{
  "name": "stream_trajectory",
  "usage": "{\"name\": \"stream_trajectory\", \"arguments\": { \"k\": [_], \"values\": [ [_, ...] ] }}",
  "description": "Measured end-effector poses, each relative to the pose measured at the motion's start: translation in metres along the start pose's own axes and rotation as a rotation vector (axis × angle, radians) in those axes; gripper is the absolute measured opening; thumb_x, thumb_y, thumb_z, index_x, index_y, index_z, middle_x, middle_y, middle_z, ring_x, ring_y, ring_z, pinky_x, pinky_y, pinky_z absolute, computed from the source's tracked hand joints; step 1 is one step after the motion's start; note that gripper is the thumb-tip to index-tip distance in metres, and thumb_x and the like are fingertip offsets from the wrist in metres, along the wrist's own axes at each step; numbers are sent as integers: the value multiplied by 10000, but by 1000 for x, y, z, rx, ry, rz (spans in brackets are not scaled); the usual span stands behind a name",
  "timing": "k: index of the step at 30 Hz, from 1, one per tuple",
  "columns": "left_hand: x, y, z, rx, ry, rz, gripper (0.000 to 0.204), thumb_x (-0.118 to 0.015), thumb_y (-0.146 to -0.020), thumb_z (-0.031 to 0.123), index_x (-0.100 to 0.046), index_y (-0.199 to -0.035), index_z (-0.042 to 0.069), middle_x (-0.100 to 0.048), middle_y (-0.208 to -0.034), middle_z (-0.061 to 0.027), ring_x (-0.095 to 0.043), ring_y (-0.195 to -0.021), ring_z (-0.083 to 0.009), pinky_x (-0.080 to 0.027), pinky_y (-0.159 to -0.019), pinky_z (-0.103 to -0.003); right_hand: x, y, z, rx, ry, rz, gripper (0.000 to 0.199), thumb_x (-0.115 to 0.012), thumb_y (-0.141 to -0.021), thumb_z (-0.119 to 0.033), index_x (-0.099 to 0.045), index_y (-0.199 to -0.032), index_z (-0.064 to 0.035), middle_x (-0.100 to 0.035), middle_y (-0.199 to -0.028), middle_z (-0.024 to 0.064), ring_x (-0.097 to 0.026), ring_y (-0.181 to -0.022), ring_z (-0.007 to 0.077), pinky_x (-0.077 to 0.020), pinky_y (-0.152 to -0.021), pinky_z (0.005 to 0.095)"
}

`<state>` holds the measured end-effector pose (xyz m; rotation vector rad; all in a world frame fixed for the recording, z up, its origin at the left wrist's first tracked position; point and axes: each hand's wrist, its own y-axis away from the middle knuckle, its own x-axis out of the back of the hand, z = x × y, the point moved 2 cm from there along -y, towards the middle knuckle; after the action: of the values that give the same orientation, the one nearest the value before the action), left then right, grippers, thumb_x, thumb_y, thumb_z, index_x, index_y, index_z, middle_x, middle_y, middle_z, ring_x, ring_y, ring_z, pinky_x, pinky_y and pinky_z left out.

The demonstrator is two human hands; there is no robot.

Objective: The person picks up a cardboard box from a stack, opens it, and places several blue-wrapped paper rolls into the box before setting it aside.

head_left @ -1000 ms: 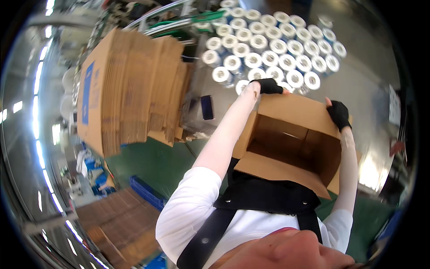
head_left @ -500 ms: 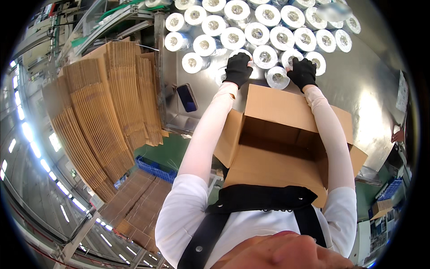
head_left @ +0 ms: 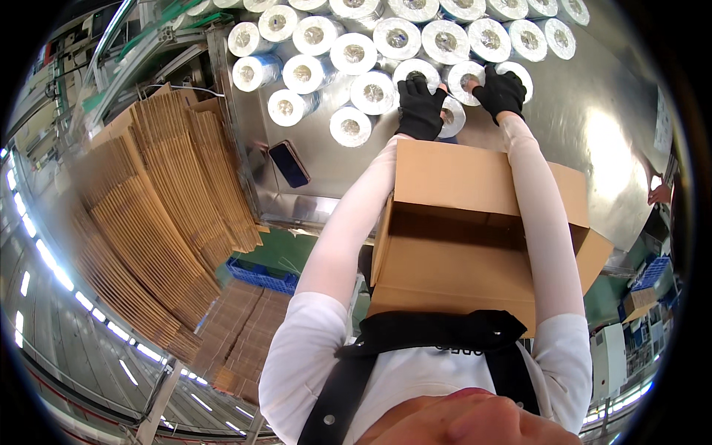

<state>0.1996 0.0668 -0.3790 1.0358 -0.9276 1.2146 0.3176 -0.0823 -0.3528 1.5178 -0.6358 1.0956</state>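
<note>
On the metal table, my left hand point(head_left: 420, 107), in a black glove with bare fingertips, is bent over a white-ended roll point(head_left: 415, 68), thumb out to the right. My right hand point(head_left: 503, 94), gloved alike, grips another roll point(head_left: 461, 74), its thumb at the core hole and its fingers over the far side. Between my hands and nearer to me stands one more roll point(head_left: 452, 117), partly hidden by my left hand. Below my forearms an open cardboard box point(head_left: 452, 263) lies with its flaps folded out; the inside that shows holds nothing.
Many more upright rolls point(head_left: 354, 54) crowd the far side of the metal table point(head_left: 571, 111). A phone point(head_left: 289, 164) lies at the left. Folded cardboard sheets point(head_left: 156, 222) stand stacked left of the table, with a blue crate point(head_left: 261, 276) below. Another person's hand point(head_left: 658, 194) shows at the right edge.
My left hand has shifted from one roll to the neighbouring roll on its right, closer to my right hand. The right hand stays at its roll. The whole view has turned slightly.
</note>
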Motion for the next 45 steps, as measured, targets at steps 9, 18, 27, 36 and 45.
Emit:
{"name": "stream_trajectory", "arguments": {
  "k": [9,18,27,36,45],
  "values": [
    [46,-13,-36,106,329,-258,464,-614,-738,357,-572,-1156,160,-535,-1177,-180,-486,-1119,-341,-372,-916,-438,-9,-22,144,143,-1130,-307,464,-564,-852,-307,-519,-1229,-40,-603,-1033,40,-549,-876,152,-444,-796,302],
    [261,78,-37,157,1587,198,428,-596,-850,142,-455,-1233,14,-585,-1127,-97,-560,-1015,-213,-447,-859,-322,107,200,306,58,-1307,-14,454,-588,-823,-153,-496,-1255,-46,-515,-1183,116,-469,-1064,233,-371,-935,364],
    [188,200,139,-814,351,175,221,-574,-709,221,-623,-920,180,-586,-970,-145,-552,-981,-307,-406,-898,-449,39,318,163,702,-25,53,563,-747,-529,-186,-619,-1065,-69,-453,-1241,277,-403,-1158,464,-285,-1014,533],
    [180,174,91,-261,687,-668,396,-577,-839,324,-576,-1149,78,-594,-1117,-161,-574,-1031,-283,-439,-871,-386,-50,250,-36,683,-186,-392,281,-604,-752,-193,-624,-991,-45,-540,-1145,201,-473,-1098,356,-346,-942,458],
    [137,132,-117,-109,119,103,168,-563,-763,113,-597,-923,75,-600,-1033,-132,-542,-1007,-322,-410,-887,-448,203,149,-32,776,-1249,-522,319,-617,-838,-310,-642,-1046,-68,-644,-975,51,-580,-884,141,-443,-797,277]
  ]
}}
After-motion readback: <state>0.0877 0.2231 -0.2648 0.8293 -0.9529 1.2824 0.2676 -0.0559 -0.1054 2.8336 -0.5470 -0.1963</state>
